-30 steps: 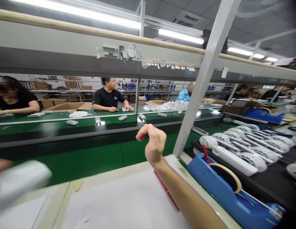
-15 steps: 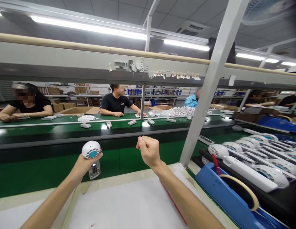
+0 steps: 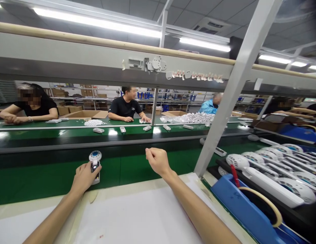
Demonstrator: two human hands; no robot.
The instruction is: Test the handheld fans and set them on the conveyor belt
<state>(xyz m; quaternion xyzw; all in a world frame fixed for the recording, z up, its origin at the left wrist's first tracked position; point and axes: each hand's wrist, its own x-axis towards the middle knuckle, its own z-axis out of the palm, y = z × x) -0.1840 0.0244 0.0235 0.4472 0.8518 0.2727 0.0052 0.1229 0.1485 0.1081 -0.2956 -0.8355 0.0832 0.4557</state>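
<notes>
My left hand (image 3: 84, 177) grips a small white device (image 3: 95, 156) by its body, at the near edge of the green conveyor belt (image 3: 137, 169). The device has a round slotted head with teal showing through, pointing away from me. Its body has an open recess with dark parts inside, and my fingers cover part of it. To the right, my right hand (image 3: 158, 162) is held above the belt, its fingers curled into a fist. Whatever it may hold is hidden.
Similar white devices (image 3: 264, 154) lie in rows on a black tray at right, behind a blue bin (image 3: 239, 206) with a red pen. A slanted metal post (image 3: 224, 98) rises beside them. White paper (image 3: 137, 217) covers the near worktop. Across the belt, several co-workers sit.
My left hand has lowered the device, whose head was raised toward me, down to the belt. My right hand keeps its fist in nearly the same place. The view has shifted slightly.
</notes>
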